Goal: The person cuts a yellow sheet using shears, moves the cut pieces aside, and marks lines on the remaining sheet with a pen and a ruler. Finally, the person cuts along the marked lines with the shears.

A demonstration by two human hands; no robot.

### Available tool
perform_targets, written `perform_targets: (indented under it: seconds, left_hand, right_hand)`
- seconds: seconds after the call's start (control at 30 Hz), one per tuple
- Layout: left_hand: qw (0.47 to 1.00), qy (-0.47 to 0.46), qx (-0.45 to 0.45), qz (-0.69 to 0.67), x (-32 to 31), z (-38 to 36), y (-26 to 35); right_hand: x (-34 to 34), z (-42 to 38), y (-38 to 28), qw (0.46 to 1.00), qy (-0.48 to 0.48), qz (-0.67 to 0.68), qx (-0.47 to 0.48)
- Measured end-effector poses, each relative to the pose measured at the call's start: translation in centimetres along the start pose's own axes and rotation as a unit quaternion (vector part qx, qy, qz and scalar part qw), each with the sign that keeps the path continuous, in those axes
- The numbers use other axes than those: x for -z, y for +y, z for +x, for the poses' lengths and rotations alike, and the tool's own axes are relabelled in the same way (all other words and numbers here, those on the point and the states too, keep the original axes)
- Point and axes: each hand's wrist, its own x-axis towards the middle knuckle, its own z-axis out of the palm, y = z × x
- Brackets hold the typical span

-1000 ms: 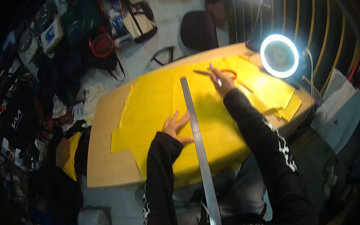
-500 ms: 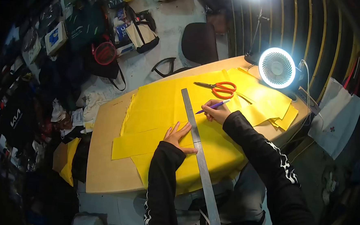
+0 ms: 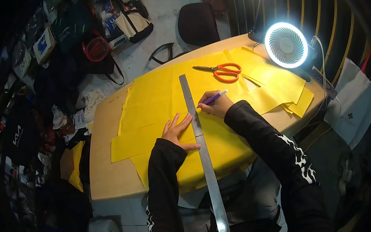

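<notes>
A long metal ruler (image 3: 206,157) lies across the yellow fabric (image 3: 157,91), its near end jutting past the table edge toward my body. My left hand (image 3: 177,132) presses on the ruler's left side with fingers spread, thumb and fingertips touching the metal. On the other side, my right hand (image 3: 214,104) grips a purple marker (image 3: 213,97) with a white end. The marker's tip is down beside the ruler's right edge, partly hidden by my fingers. Orange-handled scissors (image 3: 225,72) rest on the fabric beyond my right hand.
The fabric covers much of a wooden table (image 3: 107,175). A lit ring-shaped fan lamp (image 3: 286,45) stands at the far right, with cut yellow pieces (image 3: 275,89) before it. Behind the table is a dark chair (image 3: 198,24). Bags and clutter fill the left; a white bag (image 3: 352,103) hangs at right.
My right hand has brought the marker down and left, against the ruler's edge. My left hand keeps its place on the ruler. The whole view has shifted slightly.
</notes>
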Motion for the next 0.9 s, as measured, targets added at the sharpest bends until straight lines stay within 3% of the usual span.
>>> perform_targets:
  seconds: [0.9]
  left_hand:
    - [1.000,0.010,-0.009,-0.002,-0.11,0.06,0.03]
  right_hand:
    - [-0.31,0.09,0.48,0.999,0.000,-0.035,0.036]
